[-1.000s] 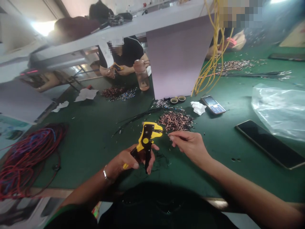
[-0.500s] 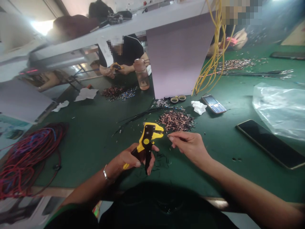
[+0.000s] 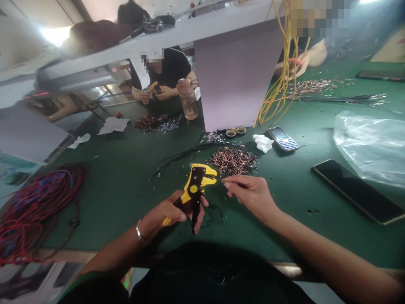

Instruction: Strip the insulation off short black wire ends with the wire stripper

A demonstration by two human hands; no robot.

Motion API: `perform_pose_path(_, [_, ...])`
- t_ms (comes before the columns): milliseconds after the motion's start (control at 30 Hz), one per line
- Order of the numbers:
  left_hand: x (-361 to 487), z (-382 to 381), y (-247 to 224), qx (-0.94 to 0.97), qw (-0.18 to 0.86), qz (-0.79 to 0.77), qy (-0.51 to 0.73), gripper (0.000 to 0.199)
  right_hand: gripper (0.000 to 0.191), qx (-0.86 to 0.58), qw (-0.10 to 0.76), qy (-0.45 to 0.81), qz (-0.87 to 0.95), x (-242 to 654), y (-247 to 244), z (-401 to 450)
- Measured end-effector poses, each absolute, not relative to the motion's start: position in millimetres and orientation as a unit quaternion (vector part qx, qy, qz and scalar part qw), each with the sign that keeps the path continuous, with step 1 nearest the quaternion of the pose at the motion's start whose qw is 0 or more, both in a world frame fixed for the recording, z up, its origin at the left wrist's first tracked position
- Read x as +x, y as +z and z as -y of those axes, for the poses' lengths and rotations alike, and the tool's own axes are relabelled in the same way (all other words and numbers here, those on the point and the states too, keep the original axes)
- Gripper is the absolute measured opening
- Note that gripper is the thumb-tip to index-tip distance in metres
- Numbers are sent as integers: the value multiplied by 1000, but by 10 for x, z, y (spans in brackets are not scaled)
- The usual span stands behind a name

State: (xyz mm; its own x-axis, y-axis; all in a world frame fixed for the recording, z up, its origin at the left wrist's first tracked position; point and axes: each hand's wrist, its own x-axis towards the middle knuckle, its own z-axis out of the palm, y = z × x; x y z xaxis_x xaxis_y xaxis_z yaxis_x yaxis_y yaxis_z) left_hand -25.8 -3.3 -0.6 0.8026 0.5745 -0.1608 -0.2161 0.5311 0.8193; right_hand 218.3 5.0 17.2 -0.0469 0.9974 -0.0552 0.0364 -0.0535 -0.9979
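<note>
Grasping stripper (image 3: pixel 194 189) with left hand (image 3: pixel 171 212), pinching barely visible wire (image 3: pixel 223 181) with right hand (image 3: pixel 252 191), near cuttings pile (image 3: pixel 233 161); seemingly aligning, needing steady aim.

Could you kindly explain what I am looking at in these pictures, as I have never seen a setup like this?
There is no robot here: these are a person's bare hands, and every picture comes from one camera worn on that person's head, looking forward and down. The left hand grips a yellow-and-black hand tool. The right hand pinches a tiny piece, too small to identify, near the tool's jaws. On the green table lie a pile of copper-coloured and black bits, a keypad phone, a larger dark phone, clear plastic and a tangle of red wires. Another person is across the table.
</note>
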Motion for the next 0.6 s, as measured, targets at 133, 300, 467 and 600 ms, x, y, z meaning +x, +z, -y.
perform_pose_path(133, [-264, 55, -9, 420, 848, -218, 240, 50, 15, -510, 465, 521, 501, 2176, 192, -43])
perform_pose_path(300, [-255, 65, 12, 418, 845, -218, 251, 44, 16, -508, 464, 521, 505, 2172, 175, -41])
perform_pose_path(467, [-260, 66, -2, 417, 848, -218, 245, 43, 15, -509, 459, 519, 510, 2183, 183, -40])
perform_pose_path(600, [-265, 78, -8, 409, 850, -221, 248, 41, 16, -509, 461, 513, 515, 2186, 201, -37])
